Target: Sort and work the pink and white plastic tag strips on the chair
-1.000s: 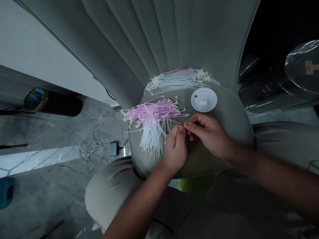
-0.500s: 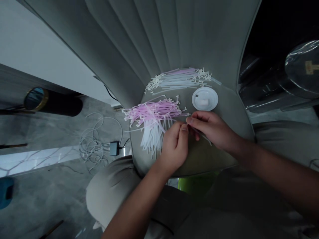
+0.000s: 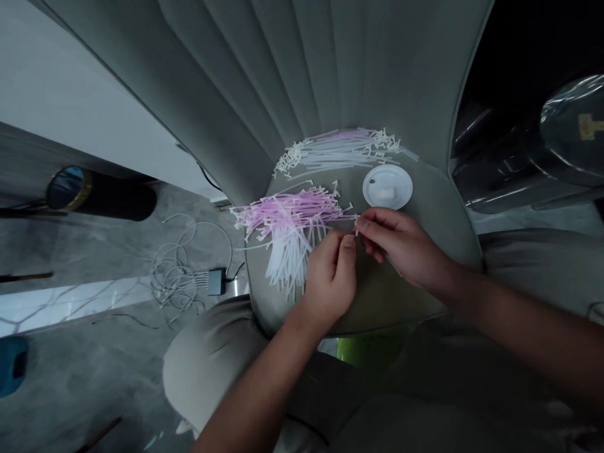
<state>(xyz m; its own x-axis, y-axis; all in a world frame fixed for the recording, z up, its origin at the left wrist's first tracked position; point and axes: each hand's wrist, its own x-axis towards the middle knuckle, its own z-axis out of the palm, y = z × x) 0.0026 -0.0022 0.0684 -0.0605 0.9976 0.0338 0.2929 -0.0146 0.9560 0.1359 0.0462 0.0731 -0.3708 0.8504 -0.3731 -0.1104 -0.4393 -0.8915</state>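
Note:
My left hand [image 3: 330, 277] and my right hand [image 3: 401, 248] meet fingertip to fingertip over a grey chair seat [image 3: 425, 207]. Both are pinched closed on a thin white plastic strip [image 3: 355, 234] held between them. Just left of the hands lies a heap of pink and white strips [image 3: 290, 223] with small bent ends. A second, paler bundle of strips [image 3: 340, 151] lies farther back against the chair's ribbed backrest. A round white lid [image 3: 387, 187] with a small white piece on it sits just beyond my right hand.
The ribbed grey backrest [image 3: 292, 75] rises behind the seat. On the floor at left lie a coil of white cables with a dark hub [image 3: 214, 281] and a black cylinder with a gold rim [image 3: 94, 195]. Shiny wrapped objects [image 3: 542, 151] stand at right. My knees are below the seat.
Both hands stay pinched together and have shifted slightly up and toward the pink heap. The long end of the strip seen below my right hand half a second ago is less visible.

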